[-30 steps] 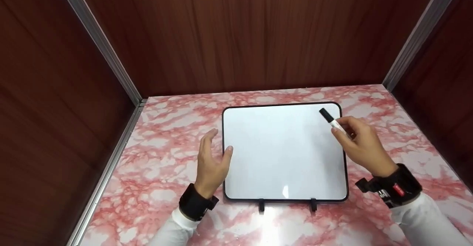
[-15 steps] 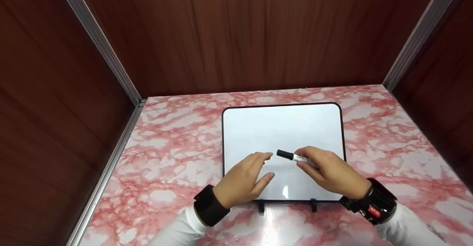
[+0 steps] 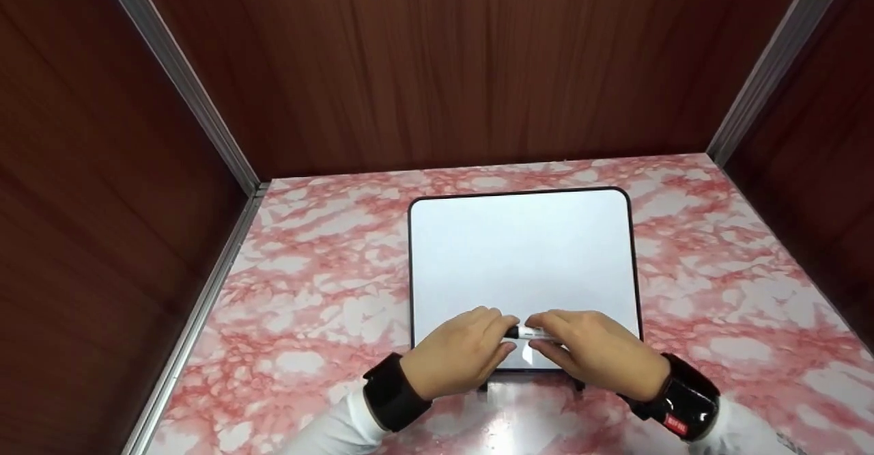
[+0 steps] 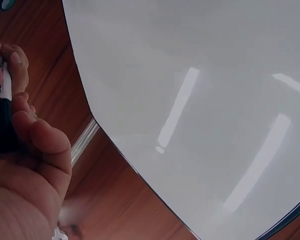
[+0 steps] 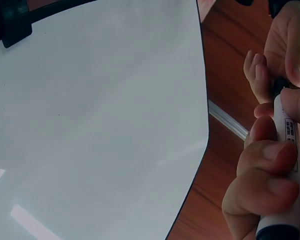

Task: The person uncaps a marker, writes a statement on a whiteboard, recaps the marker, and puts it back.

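Note:
A white marker (image 3: 531, 333) with a black cap (image 4: 4, 120) lies level between my two hands, over the lower part of a whiteboard (image 3: 519, 257). My right hand (image 3: 601, 349) grips its white barrel (image 5: 285, 135), several fingers curled along it and the thumb across. At the capped end, my left hand (image 3: 461, 349) has its fingers and thumb closed round the black cap, hiding most of it in the head view. The whiteboard has a thin black frame and a blank, glossy face.
Two black feet (image 3: 579, 385) hold the whiteboard at its near edge. Beneath lies a table (image 3: 307, 318) with a red-and-white marbled top. Dark wood panels (image 3: 437, 65) with metal corner strips (image 3: 184, 86) close in the back and sides.
From the board's right side, my right hand has brought the marker left and nearer. My left hand has moved in from the board's left edge and taken hold of the cap.

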### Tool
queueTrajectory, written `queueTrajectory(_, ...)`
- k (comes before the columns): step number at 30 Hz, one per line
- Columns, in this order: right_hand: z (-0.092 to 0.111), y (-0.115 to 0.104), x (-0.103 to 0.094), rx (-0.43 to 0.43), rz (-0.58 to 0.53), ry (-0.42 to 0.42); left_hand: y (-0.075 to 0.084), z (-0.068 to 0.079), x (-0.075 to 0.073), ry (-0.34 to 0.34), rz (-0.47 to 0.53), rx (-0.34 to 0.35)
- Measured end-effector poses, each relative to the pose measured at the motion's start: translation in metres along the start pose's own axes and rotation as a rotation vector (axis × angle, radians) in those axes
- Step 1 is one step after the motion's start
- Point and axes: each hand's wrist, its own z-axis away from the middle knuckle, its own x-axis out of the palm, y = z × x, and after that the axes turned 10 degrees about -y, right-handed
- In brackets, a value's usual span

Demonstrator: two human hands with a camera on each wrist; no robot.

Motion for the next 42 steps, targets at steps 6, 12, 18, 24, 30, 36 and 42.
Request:
queueTrajectory(6,0.001,-0.005,0.006,-0.08,0.077,0.033,0.003,0.002,0.0,-0.049,-0.017,0.018)
queueTrajectory(12,0.001,-0.007,0.009,-0.118,0.033,0.058,0.0,0.005,0.0,-0.081,0.032,0.066)
queueTrajectory(18,0.002,-0.01,0.011,-0.121,-0.012,0.058,-0.005,0.008,0.0,-0.051,0.018,0.117)
queueTrajectory(24,0.0,-0.009,0.015,-0.118,-0.018,0.07,-0.009,0.009,0.002,-0.027,-0.04,0.133)
queueTrajectory(30,0.002,-0.007,0.018,-0.11,-0.059,0.073,-0.008,0.007,0.004,0.017,-0.154,0.141)
queueTrajectory(36,0.003,-0.008,0.019,-0.081,-0.114,0.049,-0.008,0.007,0.006,0.037,-0.231,0.145)
queueTrajectory(42,0.003,-0.007,0.016,-0.064,-0.171,0.019,-0.009,0.006,0.005,0.055,-0.285,0.158)
